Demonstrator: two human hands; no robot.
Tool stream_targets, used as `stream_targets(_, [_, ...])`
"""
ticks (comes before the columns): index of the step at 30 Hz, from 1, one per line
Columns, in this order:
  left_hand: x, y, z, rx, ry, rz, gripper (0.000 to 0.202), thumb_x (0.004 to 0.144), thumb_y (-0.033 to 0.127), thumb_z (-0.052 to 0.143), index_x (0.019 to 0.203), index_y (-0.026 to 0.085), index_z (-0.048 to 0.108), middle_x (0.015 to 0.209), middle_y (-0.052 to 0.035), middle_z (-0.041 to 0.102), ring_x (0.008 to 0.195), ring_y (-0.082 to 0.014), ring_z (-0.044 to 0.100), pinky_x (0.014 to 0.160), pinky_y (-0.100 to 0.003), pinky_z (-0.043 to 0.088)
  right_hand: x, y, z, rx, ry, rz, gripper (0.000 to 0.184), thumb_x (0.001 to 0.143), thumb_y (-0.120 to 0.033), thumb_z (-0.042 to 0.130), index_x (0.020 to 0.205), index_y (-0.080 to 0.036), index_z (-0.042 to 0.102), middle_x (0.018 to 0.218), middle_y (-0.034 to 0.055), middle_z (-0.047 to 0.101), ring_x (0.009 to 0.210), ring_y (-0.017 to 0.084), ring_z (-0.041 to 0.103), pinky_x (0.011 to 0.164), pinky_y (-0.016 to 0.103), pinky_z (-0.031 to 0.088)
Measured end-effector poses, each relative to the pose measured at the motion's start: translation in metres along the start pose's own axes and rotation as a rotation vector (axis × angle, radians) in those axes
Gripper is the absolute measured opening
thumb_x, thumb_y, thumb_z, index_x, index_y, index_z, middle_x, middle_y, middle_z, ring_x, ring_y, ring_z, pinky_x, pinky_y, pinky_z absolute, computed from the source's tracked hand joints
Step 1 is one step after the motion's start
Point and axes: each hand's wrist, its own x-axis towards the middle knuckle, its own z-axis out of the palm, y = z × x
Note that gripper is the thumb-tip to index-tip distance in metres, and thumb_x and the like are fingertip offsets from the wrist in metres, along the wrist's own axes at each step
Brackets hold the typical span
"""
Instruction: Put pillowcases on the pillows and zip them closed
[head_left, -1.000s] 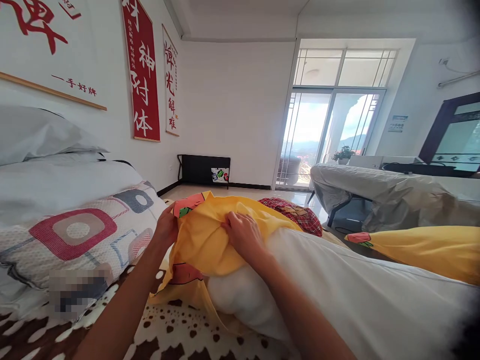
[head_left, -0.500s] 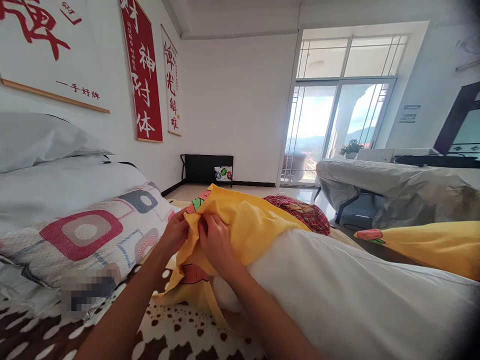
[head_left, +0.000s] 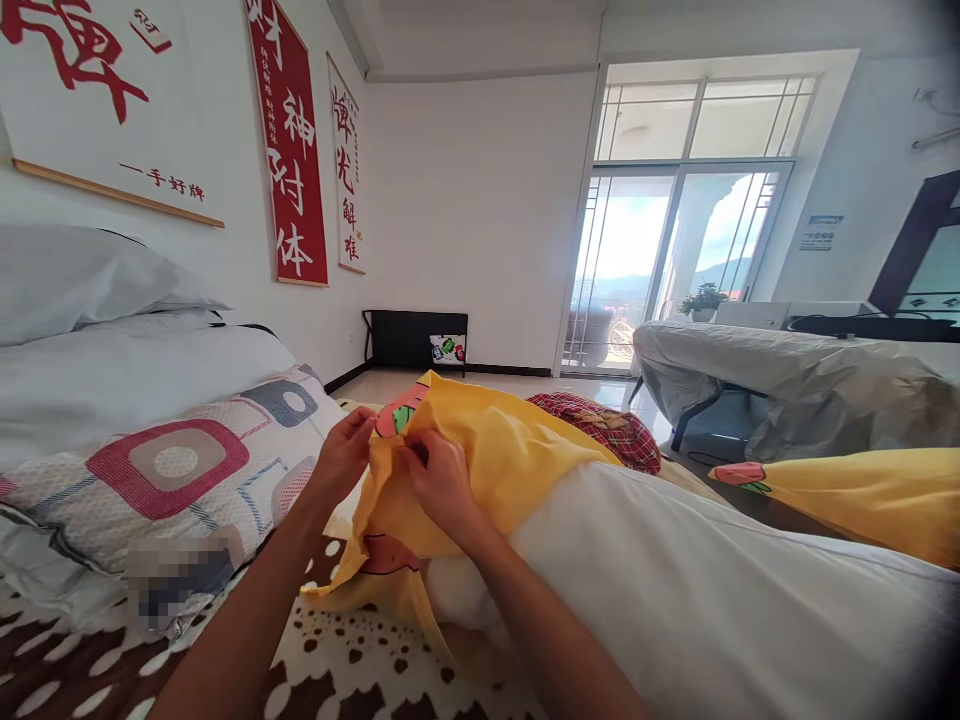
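Note:
A yellow pillowcase [head_left: 502,430] with pink and green printed figures lies partly over a white pillow [head_left: 660,560]. Its open end bunches up between my hands. My left hand [head_left: 346,455] pinches the left edge of the cloth beside a printed figure. Just to the right, my right hand [head_left: 439,478] is closed on a fold of the same pillowcase. The lower flap of the pillowcase hangs loosely on the brown and cream patterned bedding, and part of the pillow's end shows under it.
Stacked white pillows [head_left: 135,370] and a patterned pillow [head_left: 187,460] lie at the left. Another yellow cloth [head_left: 862,490] is at the right. A red plaid cloth [head_left: 600,425] lies beyond the pillow. A plastic-covered table [head_left: 750,360] stands near the glass door [head_left: 630,270].
My left hand has shifted slightly along the pillowcase edge, and the cloth's corner with the printed figure is turned more towards me. My right hand keeps its grip.

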Motion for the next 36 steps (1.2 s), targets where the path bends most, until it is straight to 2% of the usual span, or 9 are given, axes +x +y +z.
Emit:
stream_targets(7, [-0.006,-0.018,0.019,0.057,0.194,0.025,0.019,0.057,0.030,0.071,0.067,0.019,0.060,0.060,0.0016,0.060,0.068,-0.0177,0.059,0.054,-0.023,0.047,-0.002,0.002,-0.001,0.037,-0.070,-0.112,0.007,0.084,-0.020,0.057,0.080,-0.019,0.062,0.077,0.0005,0.065,0.067,0.012,0.058,0.063,0.022,0.043])
stream_targets(11, [-0.014,-0.009,0.025,0.072,0.242,0.043,0.016,0.055,0.025,0.071,0.059,0.019,0.057,0.057,0.0009,0.057,0.069,-0.0189,0.058,0.053,-0.023,0.045,-0.001,0.006,-0.003,0.044,-0.060,-0.106,0.006,0.084,-0.019,0.058,0.081,-0.018,0.063,0.078,0.0013,0.066,0.068,0.012,0.058,0.064,0.023,0.043])
stream_targets(14, [-0.021,0.004,0.019,0.030,0.236,0.044,0.015,0.058,0.030,0.068,0.060,0.019,0.059,0.058,-0.0012,0.058,0.073,-0.0218,0.059,0.057,-0.026,0.047,0.001,0.005,-0.004,0.030,-0.052,-0.108,0.006,0.084,-0.019,0.057,0.082,-0.018,0.063,0.080,0.0015,0.066,0.070,0.013,0.059,0.065,0.023,0.044])
stream_targets(19, [-0.034,0.009,0.008,0.136,0.029,0.002,0.027,0.058,0.031,0.077,0.079,0.016,0.069,0.076,-0.0071,0.068,0.088,-0.0289,0.063,0.070,-0.031,0.052,-0.001,0.000,-0.001,-0.041,-0.055,-0.134,0.007,0.086,-0.019,0.055,0.084,-0.018,0.062,0.083,0.0023,0.067,0.074,0.014,0.061,0.066,0.023,0.044])
stream_targets(24, [-0.031,0.012,0.022,0.310,0.169,0.116,0.038,0.059,0.035,0.083,0.091,0.016,0.071,0.088,-0.0072,0.072,0.085,-0.0248,0.066,0.074,-0.027,0.053,-0.008,-0.001,0.000,-0.197,-0.137,-0.243,0.014,0.090,-0.019,0.048,0.087,-0.019,0.062,0.085,0.0031,0.066,0.073,0.014,0.060,0.065,0.024,0.043])
stream_targets(28, [-0.026,0.026,0.026,0.220,0.181,0.037,0.051,0.055,0.041,0.085,0.095,0.014,0.071,0.090,-0.0085,0.073,0.080,-0.0239,0.067,0.067,-0.027,0.054,0.005,0.008,-0.034,-0.221,-0.171,-0.398,0.020,0.092,-0.025,0.048,0.105,-0.023,0.063,0.100,0.0037,0.065,0.091,0.016,0.059,0.079,0.026,0.044])
stream_targets(32, [-0.025,0.031,0.015,0.195,0.145,-0.009,0.055,0.056,0.042,0.085,0.101,0.014,0.069,0.096,-0.0098,0.072,0.082,-0.0232,0.067,0.067,-0.027,0.056,0.032,0.023,-0.083,-0.391,0.079,-0.291,0.029,0.089,-0.028,0.052,0.116,-0.022,0.060,0.111,0.0082,0.062,0.104,0.022,0.054,0.091,0.035,0.040])
stream_targets(34, [-0.023,0.030,0.011,0.200,0.129,0.008,0.056,0.058,0.042,0.084,0.105,0.015,0.068,0.097,-0.0091,0.072,0.083,-0.0222,0.067,0.068,-0.026,0.056,0.041,0.030,-0.097,-0.408,0.017,-0.173,0.025,0.087,-0.030,0.054,0.110,-0.021,0.061,0.099,0.0068,0.064,0.094,0.021,0.056,0.084,0.034,0.040])
stream_targets(36, [-0.020,0.028,0.008,0.205,0.146,0.018,0.054,0.059,0.042,0.083,0.104,0.016,0.068,0.091,-0.0072,0.072,0.078,-0.0202,0.066,0.065,-0.025,0.055,0.044,0.036,-0.101,-0.369,-0.176,-0.072,0.016,0.089,-0.032,0.051,0.089,-0.020,0.062,0.078,0.0017,0.062,0.074,0.016,0.054,0.070,0.027,0.039])
